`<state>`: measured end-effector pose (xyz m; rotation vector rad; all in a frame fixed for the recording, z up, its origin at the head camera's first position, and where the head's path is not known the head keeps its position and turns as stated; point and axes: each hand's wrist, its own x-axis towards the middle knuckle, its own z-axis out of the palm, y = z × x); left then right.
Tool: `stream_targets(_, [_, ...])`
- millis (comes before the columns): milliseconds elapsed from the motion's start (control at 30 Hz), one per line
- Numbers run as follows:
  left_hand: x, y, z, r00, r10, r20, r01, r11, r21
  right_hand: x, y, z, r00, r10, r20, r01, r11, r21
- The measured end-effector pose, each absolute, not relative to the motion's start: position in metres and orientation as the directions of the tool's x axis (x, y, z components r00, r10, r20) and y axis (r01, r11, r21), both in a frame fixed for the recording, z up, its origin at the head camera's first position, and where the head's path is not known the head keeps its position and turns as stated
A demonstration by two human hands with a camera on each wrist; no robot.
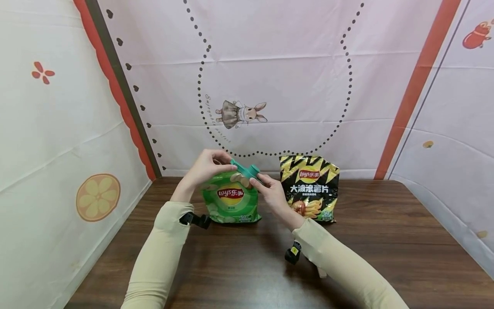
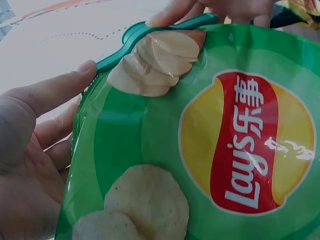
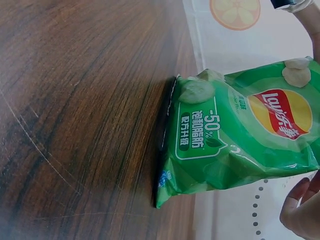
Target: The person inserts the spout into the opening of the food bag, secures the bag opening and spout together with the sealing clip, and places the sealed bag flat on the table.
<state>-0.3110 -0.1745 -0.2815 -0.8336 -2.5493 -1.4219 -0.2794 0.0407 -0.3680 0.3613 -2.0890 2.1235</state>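
A green Lay's chip bag (image 1: 231,208) stands upright on the table, its lower edge resting on the wood. Across its top edge lies a teal bag clip (image 1: 241,168) with a round raised cap on one part. My left hand (image 1: 208,167) pinches the clip's left end between thumb and fingers, at the bag's upper left corner. From the other side, my right hand (image 1: 273,195) grips the clip's right part with thumb and fingers. In the left wrist view, the clip (image 2: 135,37) runs along the bag's top edge, and the left thumb presses its end.
Just right of the green bag, a black and yellow Lay's chip bag (image 1: 308,189) stands upright, partly behind my right hand. Both are on a dark wooden table (image 1: 231,266). Printed cloth (image 1: 289,86) hangs behind and at both sides.
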Motion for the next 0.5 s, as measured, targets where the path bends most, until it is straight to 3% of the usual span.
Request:
stream_targets(300, [-0.309,-0.203,-0.289,-0.858,0.377,0.350,0.497,0.435,0.751,-0.279,0.039,-0.368,-0.973,-0.041,0.226,-0.221,-0.094,-0.971])
stream_targets(500, [-0.307,-0.220,-0.301,-0.870,0.360,0.335,0.463,0.366,0.808,-0.278,0.038,-0.367,-0.975,-0.023,0.222,-0.219,-0.102,-0.970])
